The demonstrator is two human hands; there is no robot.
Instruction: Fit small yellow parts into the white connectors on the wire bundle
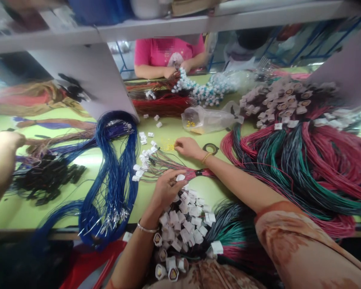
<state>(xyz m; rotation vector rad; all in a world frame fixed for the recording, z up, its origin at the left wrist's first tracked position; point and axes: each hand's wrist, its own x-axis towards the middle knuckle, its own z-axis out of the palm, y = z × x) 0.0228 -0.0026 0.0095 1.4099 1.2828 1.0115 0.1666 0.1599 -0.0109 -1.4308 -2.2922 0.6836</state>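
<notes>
My left hand [168, 186] is closed, with a white connector [180, 177] between its thumb and fingers. Just below it, a heap of white connectors [186, 220] on wires lies toward my lap. My right hand [189, 147] reaches across the table, fingertips pinched together at a small pile of yellow pieces [170, 147]. Whatever is in that pinch is too small to make out. Between my hands runs a bundle of thin wires [174, 162], wrapped with black tape [200, 172] and ending in white connectors [144, 158] to the left.
Blue wires [108, 168] and black connectors [48, 180] lie left, near another person's arm [3, 160]. Pink, black and green wires [289, 160] fill the right. A tape roll [210, 149] and clear bag [212, 119] lie beyond my right hand. A person in pink [156, 56] works opposite.
</notes>
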